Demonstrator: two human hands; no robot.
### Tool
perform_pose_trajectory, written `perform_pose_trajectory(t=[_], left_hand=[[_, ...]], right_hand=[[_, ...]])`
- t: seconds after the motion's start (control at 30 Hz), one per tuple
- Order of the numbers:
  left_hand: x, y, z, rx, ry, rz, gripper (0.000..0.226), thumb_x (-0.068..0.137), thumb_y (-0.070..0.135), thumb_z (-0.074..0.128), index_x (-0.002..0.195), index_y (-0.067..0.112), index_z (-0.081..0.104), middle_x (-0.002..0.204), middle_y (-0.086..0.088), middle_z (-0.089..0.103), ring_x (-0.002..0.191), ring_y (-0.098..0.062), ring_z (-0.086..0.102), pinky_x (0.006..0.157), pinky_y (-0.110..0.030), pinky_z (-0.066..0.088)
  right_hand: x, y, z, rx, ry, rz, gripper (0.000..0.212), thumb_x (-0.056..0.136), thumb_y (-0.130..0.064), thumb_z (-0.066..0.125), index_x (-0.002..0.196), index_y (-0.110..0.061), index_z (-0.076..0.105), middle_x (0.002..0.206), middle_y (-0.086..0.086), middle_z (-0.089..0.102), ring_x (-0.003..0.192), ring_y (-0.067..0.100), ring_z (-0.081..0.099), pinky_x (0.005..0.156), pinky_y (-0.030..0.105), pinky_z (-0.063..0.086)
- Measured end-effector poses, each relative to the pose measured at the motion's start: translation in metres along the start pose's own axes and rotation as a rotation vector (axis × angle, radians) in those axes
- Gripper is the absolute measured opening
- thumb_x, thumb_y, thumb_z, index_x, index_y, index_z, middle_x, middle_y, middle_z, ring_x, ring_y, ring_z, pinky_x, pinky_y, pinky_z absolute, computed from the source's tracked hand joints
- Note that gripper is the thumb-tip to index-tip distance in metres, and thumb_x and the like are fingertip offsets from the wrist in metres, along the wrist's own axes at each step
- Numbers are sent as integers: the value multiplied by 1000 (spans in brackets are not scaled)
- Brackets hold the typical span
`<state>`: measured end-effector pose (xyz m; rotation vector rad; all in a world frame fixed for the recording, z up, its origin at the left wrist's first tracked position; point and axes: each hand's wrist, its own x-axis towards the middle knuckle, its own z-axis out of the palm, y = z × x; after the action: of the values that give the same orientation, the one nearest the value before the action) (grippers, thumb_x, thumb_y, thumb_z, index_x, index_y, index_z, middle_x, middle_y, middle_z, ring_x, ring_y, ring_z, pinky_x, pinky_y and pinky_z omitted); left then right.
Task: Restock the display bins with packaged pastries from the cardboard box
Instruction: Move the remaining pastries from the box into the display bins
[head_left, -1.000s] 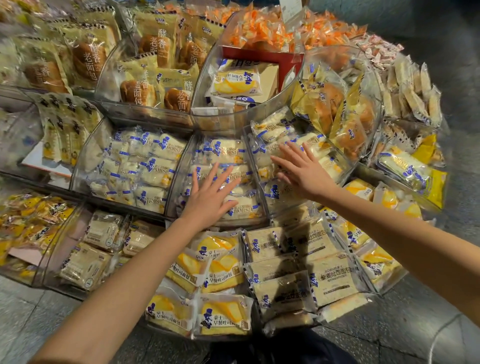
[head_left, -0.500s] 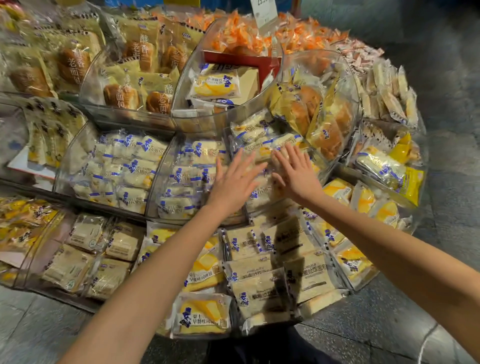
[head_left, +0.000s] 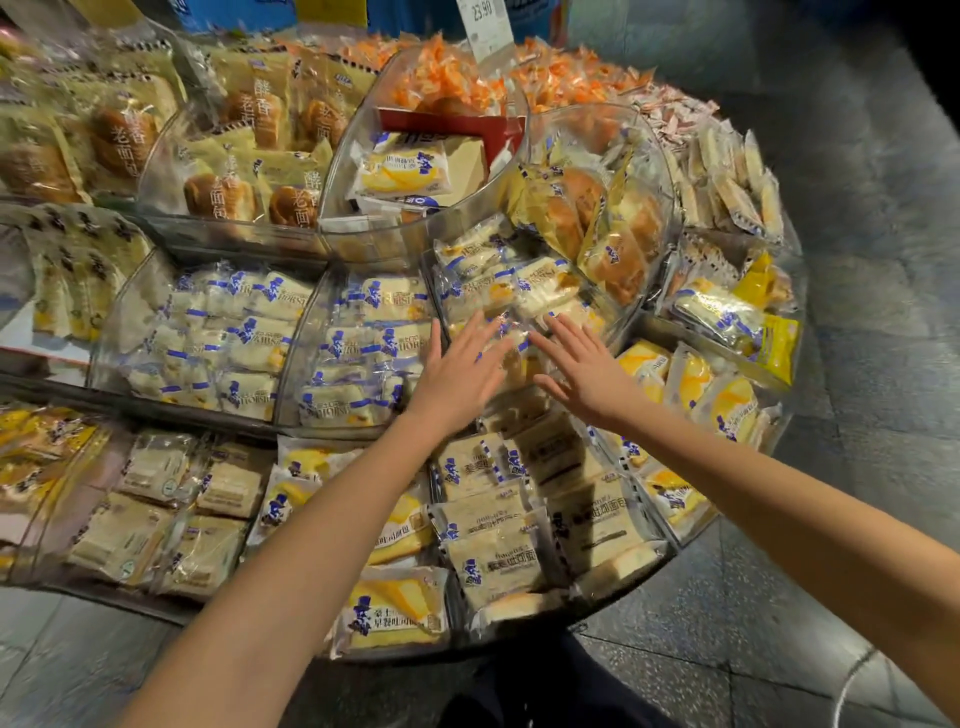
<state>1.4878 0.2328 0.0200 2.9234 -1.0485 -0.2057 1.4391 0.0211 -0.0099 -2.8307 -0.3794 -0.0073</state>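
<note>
A tiered round display holds clear plastic bins of wrapped pastries. My left hand (head_left: 460, 371) and my right hand (head_left: 579, 371) lie flat, side by side, with straight fingers on the blue-and-white wrapped pastries (head_left: 511, 283) in the middle-tier bin (head_left: 615, 325). Neither hand holds a packet. Behind that bin, a cardboard box (head_left: 470, 158) with a red flap sits in an upper bin and shows a yellow-and-white packet (head_left: 402, 171) on top.
Neighbouring bins hold more blue-and-white packets (head_left: 244, 338), toast packs (head_left: 519, 525) and yellow cake packs (head_left: 711, 395). Brown bread bags (head_left: 249, 176) fill the upper left, orange sweets (head_left: 452, 78) the top. A price sign (head_left: 485, 23) stands behind. Grey stone floor (head_left: 857, 260) lies to the right.
My left hand has moved right from the centre bin onto the bin where my right hand rests. Both hands now lie close together, and the view has shifted closer.
</note>
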Motion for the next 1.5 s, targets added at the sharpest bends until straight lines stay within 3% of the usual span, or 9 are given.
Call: perform_pose_trajectory(t=[0.13,0.27,0.43,0.6,0.77,0.97,1.13,1.27,1.5], left_hand=[[-58,20,26,-189,42,94,43,105,27,39,147,20,41,158,1,29,151,-19,13,120,-40,-4],[-112,32,57,-242,132,167,46,100,39,36,130,15,62,138,-3,57,137,-25,44,117,-46,24],[-159,45,84,-38,-233,128,67,94,67,14,155,38,5,159,14,-7,149,-15,-13,120,-54,-9],[-175,49,100,18,-267,53,58,105,49,16,149,42,-21,157,14,-25,146,-23,-25,116,-65,-6],[-171,54,95,39,-282,38,57,107,39,21,149,39,-18,157,14,-23,147,-24,-23,114,-68,-8],[-194,79,90,-49,-168,151,58,102,49,36,153,25,25,164,1,7,151,-16,-2,118,-50,-13],[-202,102,103,-34,-271,50,72,98,62,28,156,31,-1,161,3,-19,148,-17,-21,117,-60,-8],[-188,124,106,-29,-287,-46,75,95,69,23,153,37,-13,156,8,-31,145,-24,-28,111,-69,-13],[-172,143,108,-27,-302,-182,75,95,71,18,153,36,-12,152,9,-33,145,-31,-27,110,-70,-15]], right_hand=[[-41,-18,14,-51,-51,-144,68,102,-56,17,142,-11,49,150,19,40,138,35,38,114,54,24],[-87,-25,21,-38,-41,-135,52,99,-47,36,136,-13,52,138,20,54,127,36,52,107,58,38],[-139,-40,30,-54,-79,-123,52,91,-54,45,124,-19,64,131,12,61,123,31,55,107,49,41],[-178,-53,44,-131,28,-87,44,86,-44,51,112,-16,72,116,14,68,108,34,64,91,49,51],[-206,-50,45,-62,-58,-147,46,82,-54,63,112,-20,69,120,9,65,115,31,58,96,47,46],[-211,-32,53,-75,-107,-87,39,67,-22,86,103,-15,72,104,9,67,103,37,62,92,51,48],[-201,-30,48,-122,-110,-117,27,78,-24,79,102,-12,73,116,13,65,113,36,59,94,50,45],[-189,-25,48,-91,-142,-144,43,79,-27,78,119,-15,68,140,17,53,129,38,48,103,53,42],[-176,-11,40,-132,-330,-192,70,94,-40,59,153,-22,26,163,3,11,151,23,4,118,41,21]])
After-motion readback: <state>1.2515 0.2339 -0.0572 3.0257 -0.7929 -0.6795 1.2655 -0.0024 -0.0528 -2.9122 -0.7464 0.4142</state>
